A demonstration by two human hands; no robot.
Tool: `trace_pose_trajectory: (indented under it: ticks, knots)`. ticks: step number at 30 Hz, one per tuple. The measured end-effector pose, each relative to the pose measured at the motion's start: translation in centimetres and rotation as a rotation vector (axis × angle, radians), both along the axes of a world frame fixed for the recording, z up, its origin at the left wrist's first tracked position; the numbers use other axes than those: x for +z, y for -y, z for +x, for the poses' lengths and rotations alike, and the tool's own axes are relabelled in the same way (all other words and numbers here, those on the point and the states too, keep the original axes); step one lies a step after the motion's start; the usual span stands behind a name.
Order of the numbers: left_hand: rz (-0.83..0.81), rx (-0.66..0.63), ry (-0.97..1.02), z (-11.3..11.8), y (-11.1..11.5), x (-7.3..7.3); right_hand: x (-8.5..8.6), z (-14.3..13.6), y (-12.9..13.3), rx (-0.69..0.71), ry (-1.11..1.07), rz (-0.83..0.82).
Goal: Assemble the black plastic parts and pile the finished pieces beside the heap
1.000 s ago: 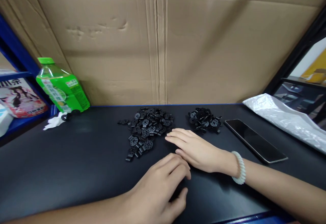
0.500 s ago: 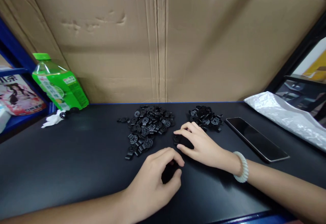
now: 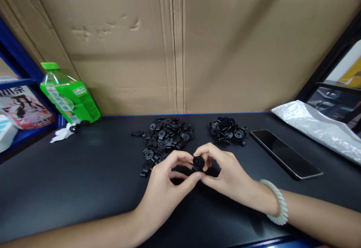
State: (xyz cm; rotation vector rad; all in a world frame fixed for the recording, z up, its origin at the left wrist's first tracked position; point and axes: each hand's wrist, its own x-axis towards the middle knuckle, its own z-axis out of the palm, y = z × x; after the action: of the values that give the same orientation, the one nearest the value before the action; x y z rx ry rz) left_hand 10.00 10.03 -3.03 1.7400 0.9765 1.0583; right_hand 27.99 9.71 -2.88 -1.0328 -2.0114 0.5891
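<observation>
A small round black part [image 3: 198, 162] is held between the fingertips of both hands above the black table [image 3: 84, 180]. My left hand [image 3: 172, 184] grips it from the left with thumb and fingers. From the right, my right hand [image 3: 225, 173], with a pale coiled band at its wrist, pinches the same part. Just behind my left hand lies a large pile of black wheel-like parts [image 3: 166, 135], its near edge partly hidden by that hand. A smaller pile of similar parts [image 3: 228, 129] lies behind my right hand.
A phone [image 3: 284, 153] and a silvery plastic bag [image 3: 316, 127] lie at the right. At the far left stand a green bottle [image 3: 70, 97], a crumpled white tissue [image 3: 61, 133] and a blue shelf [image 3: 26, 135] holding a printed package. Cardboard [image 3: 126, 52] rises behind the table.
My hands have come together, and both now grip one black part. My left hand has moved up and its fingers have closed on it; my right hand has drawn back from the table surface.
</observation>
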Motion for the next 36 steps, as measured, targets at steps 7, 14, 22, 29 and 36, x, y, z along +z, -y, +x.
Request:
trace_pose_trajectory:
  ticks: [7,14,22,29,36]
  knots:
    - [0.049,-0.005,-0.012,0.1,0.4,0.1,-0.4,-0.4,0.9,0.058,0.009,-0.049]
    - [0.135,-0.042,-0.012,-0.1,0.5,-0.1,-0.1,-0.1,1.4,0.087,0.034,-0.068]
    - [0.256,0.027,-0.136,-0.4,0.3,0.1,0.7,0.5,0.4,0.369,-0.523,-0.832]
    - [0.294,-0.046,-0.115,-0.5,0.4,0.2,0.0,0.5,0.2,0.476,-0.621,-0.949]
    - [0.342,-0.092,-0.067,-0.3,0.4,0.1,0.8,0.7,0.3,0.48,-0.409,-0.895]
